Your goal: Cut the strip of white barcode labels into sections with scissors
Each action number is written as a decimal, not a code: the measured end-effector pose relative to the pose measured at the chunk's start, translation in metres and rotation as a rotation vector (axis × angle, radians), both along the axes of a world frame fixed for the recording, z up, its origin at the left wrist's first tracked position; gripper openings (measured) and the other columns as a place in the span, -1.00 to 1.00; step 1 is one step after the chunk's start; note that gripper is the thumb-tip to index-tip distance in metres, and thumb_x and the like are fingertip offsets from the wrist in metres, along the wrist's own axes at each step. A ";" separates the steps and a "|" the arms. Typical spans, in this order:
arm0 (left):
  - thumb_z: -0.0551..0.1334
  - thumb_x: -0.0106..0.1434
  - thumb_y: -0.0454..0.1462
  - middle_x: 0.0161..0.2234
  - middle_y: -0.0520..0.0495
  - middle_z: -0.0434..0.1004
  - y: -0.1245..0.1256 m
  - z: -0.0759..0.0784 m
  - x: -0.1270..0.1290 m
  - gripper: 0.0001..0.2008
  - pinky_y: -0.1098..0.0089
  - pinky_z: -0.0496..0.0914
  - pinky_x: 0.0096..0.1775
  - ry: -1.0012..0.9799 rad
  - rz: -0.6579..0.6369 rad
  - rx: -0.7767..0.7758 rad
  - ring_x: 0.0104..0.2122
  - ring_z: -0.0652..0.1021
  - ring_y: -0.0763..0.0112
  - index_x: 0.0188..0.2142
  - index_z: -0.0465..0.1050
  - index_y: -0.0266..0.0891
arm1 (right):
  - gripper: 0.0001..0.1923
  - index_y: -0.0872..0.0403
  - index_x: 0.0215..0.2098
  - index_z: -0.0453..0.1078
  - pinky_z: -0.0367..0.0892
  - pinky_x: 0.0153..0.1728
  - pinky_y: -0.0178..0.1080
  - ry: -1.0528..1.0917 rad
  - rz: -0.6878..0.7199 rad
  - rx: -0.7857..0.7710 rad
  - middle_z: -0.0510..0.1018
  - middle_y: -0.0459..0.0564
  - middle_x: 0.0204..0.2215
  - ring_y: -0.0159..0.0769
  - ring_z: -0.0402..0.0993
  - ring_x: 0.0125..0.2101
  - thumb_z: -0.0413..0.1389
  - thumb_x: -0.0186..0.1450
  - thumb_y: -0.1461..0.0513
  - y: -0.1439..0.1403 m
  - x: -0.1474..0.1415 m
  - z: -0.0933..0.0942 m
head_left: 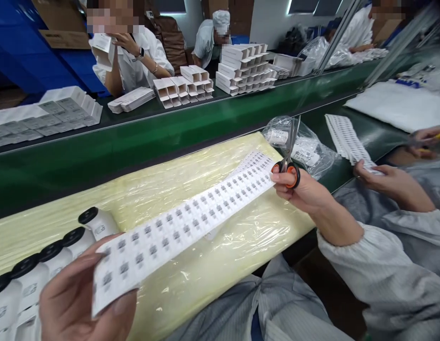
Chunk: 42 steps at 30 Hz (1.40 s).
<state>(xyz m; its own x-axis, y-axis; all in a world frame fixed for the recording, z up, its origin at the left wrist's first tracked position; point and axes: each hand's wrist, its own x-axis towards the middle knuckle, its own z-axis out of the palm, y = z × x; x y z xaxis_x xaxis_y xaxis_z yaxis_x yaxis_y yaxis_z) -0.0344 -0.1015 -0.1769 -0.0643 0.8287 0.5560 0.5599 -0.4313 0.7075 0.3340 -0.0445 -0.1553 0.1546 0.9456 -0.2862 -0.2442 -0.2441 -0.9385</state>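
Observation:
A long white sheet of small printed labels point(191, 218) stretches between my two hands above a yellow pad wrapped in clear film point(159, 189). My left hand point(77, 298) pinches the sheet's near end at the lower left. My right hand point(298, 187) grips the far end and also holds orange-handled scissors point(290, 156), blades pointing up. A row of white cylinders with black caps point(49, 260) lies on the pad beside my left hand.
A clear bag with small items point(308, 147) lies behind the scissors. A neighbour's hand point(386, 177) at the right holds another label sheet point(345, 139). Across the green conveyor wall point(134, 137) people sit by stacks of white cartons point(244, 68).

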 end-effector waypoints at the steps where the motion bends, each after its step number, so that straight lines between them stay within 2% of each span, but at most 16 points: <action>1: 0.28 0.31 -0.21 0.18 -0.01 0.45 0.004 -0.002 -0.004 -0.50 -0.08 0.56 0.06 -0.058 0.022 -0.053 0.17 0.49 -0.07 0.23 0.33 0.14 | -0.49 0.04 -0.42 0.25 -0.14 -0.63 -0.39 -0.037 -0.025 0.002 0.15 -0.27 -0.60 -0.55 0.01 -0.61 0.45 -0.13 0.10 0.007 0.010 -0.001; 3: 0.36 0.23 -0.17 0.11 -0.01 0.51 0.011 -0.008 -0.010 -0.57 0.07 0.58 0.05 -0.093 -0.006 -0.185 0.14 0.52 -0.03 0.10 0.47 0.10 | -0.49 0.04 -0.43 0.24 -0.14 -0.64 -0.39 -0.102 -0.080 -0.002 0.16 -0.28 -0.61 -0.55 0.02 -0.61 0.46 -0.15 0.13 0.021 0.029 -0.004; 4: 0.37 0.22 -0.17 0.10 -0.03 0.50 0.015 -0.011 -0.012 -0.58 0.15 0.61 0.00 -0.006 -0.066 -0.225 0.12 0.53 0.01 0.08 0.48 0.09 | -0.50 0.04 -0.44 0.24 -0.15 -0.64 -0.39 -0.134 -0.109 -0.007 0.17 -0.28 -0.62 -0.55 0.02 -0.62 0.46 -0.15 0.15 0.028 0.037 -0.007; 7: 0.31 0.26 -0.14 0.03 -0.09 0.50 0.023 -0.018 -0.010 -0.61 0.37 0.63 -0.29 0.338 -0.239 -0.161 0.00 0.58 0.11 0.09 0.47 0.06 | -0.57 0.05 -0.44 0.27 -0.11 -0.64 -0.37 -0.257 -0.191 -0.028 0.22 -0.25 -0.63 -0.53 0.08 -0.63 0.44 -0.10 0.19 0.050 0.053 -0.016; 10: 0.24 0.31 -0.11 0.04 -0.14 0.46 0.021 -0.021 0.002 -0.64 0.50 0.53 -0.51 0.454 -0.284 -0.150 -0.03 0.57 0.14 0.09 0.47 0.03 | -0.64 0.07 -0.47 0.32 -0.04 -0.61 -0.34 -0.400 -0.240 -0.064 0.27 -0.21 -0.66 -0.48 0.13 -0.62 0.43 -0.05 0.20 0.068 0.061 -0.026; 14: 0.19 0.37 -0.12 0.12 -0.16 0.37 0.016 -0.020 0.015 -0.69 0.51 0.54 -0.49 0.440 -0.279 -0.206 0.01 0.55 0.15 0.08 0.44 -0.01 | -0.65 0.10 -0.53 0.36 0.05 -0.53 -0.30 -0.590 -0.290 -0.081 0.36 -0.14 -0.62 -0.40 0.20 -0.55 0.45 -0.10 0.20 0.078 0.063 -0.029; 16: 0.18 0.38 -0.13 0.12 -0.16 0.38 0.018 -0.019 0.015 -0.70 0.48 0.57 -0.42 0.497 -0.286 -0.155 0.02 0.54 0.16 0.08 0.43 -0.01 | -0.63 0.10 -0.50 0.39 0.07 -0.50 -0.29 -0.650 -0.308 -0.039 0.44 -0.08 -0.53 -0.37 0.25 -0.48 0.47 -0.11 0.18 0.070 0.058 -0.023; 18: 0.19 0.38 -0.17 0.09 -0.16 0.41 0.020 -0.019 0.014 -0.70 0.42 0.60 -0.30 0.566 -0.297 -0.060 0.00 0.55 0.18 0.08 0.43 -0.05 | -0.60 0.08 -0.43 0.41 0.10 -0.48 -0.30 -0.665 -0.319 0.027 0.50 -0.05 -0.44 -0.37 0.26 -0.46 0.45 -0.06 0.08 0.048 0.046 -0.013; 20: 0.21 0.37 -0.22 0.07 -0.18 0.43 0.022 -0.018 0.013 -0.69 0.34 0.60 -0.17 0.606 -0.303 0.022 -0.01 0.55 0.19 0.09 0.42 -0.10 | -0.55 0.06 -0.36 0.42 0.11 -0.53 -0.30 -0.568 -0.231 0.069 0.53 -0.02 -0.39 -0.41 0.22 -0.53 0.33 0.08 -0.11 0.014 0.026 -0.004; 21: 0.21 0.36 -0.24 0.06 -0.20 0.43 0.022 -0.017 0.013 -0.69 0.31 0.59 -0.12 0.611 -0.298 0.040 -0.01 0.55 0.19 0.09 0.41 -0.12 | -0.48 0.07 -0.34 0.43 0.09 -0.57 -0.29 -0.386 -0.065 0.086 0.56 0.02 -0.36 -0.44 0.17 -0.59 0.23 0.15 -0.21 -0.007 0.014 -0.001; 22: 0.22 0.36 -0.25 0.06 -0.21 0.43 0.022 -0.017 0.014 -0.69 0.29 0.58 -0.09 0.607 -0.290 0.040 0.01 0.55 0.19 0.09 0.40 -0.14 | -0.38 0.08 -0.31 0.45 0.10 -0.61 -0.29 -0.197 0.159 0.027 0.58 0.06 -0.34 -0.44 0.17 -0.63 0.15 0.16 -0.30 -0.028 0.002 0.000; 24: 0.23 0.36 -0.28 0.05 -0.21 0.43 0.021 -0.015 0.017 -0.68 0.29 0.56 -0.05 0.587 -0.270 0.022 0.03 0.54 0.20 0.10 0.39 -0.16 | -0.23 0.10 -0.30 0.46 0.09 -0.66 -0.32 0.088 0.629 -0.243 0.61 0.12 -0.39 -0.42 0.22 -0.65 0.10 0.11 -0.41 -0.067 -0.023 -0.004; 25: 0.23 0.35 -0.29 0.05 -0.21 0.43 0.021 -0.015 0.019 -0.67 0.30 0.56 -0.04 0.576 -0.265 0.016 0.03 0.53 0.21 0.10 0.39 -0.17 | -0.23 0.13 -0.27 0.46 0.13 -0.64 -0.35 0.137 0.776 -0.293 0.62 0.15 -0.35 -0.43 0.28 -0.62 0.15 0.10 -0.40 -0.083 -0.035 -0.009; 27: 0.24 0.34 -0.31 0.04 -0.20 0.43 0.019 -0.014 0.022 -0.66 0.33 0.54 -0.03 0.561 -0.262 0.015 0.05 0.52 0.23 0.10 0.39 -0.18 | -0.21 0.17 -0.28 0.44 0.15 -0.63 -0.41 0.171 0.929 -0.354 0.61 0.15 -0.37 -0.47 0.30 -0.62 0.16 0.10 -0.39 -0.105 -0.056 -0.021; 32: 0.25 0.33 -0.33 0.05 -0.20 0.43 0.017 -0.013 0.024 -0.66 0.37 0.53 -0.04 0.550 -0.273 0.023 0.05 0.51 0.26 0.10 0.39 -0.21 | -0.16 0.17 -0.37 0.39 0.10 -0.73 -0.46 0.231 0.933 -0.453 0.57 0.05 -0.48 -0.54 0.24 -0.69 0.13 0.02 -0.45 -0.105 -0.086 -0.041; 42: 0.25 0.33 -0.36 0.06 -0.19 0.41 0.017 -0.013 0.027 -0.67 0.38 0.49 0.03 0.513 -0.295 0.030 0.06 0.49 0.31 0.08 0.40 -0.23 | -0.23 0.15 -0.42 0.37 0.07 -0.79 -0.49 0.227 0.834 -0.462 0.53 -0.03 -0.57 -0.56 0.23 -0.74 0.21 0.01 -0.40 -0.085 -0.101 -0.032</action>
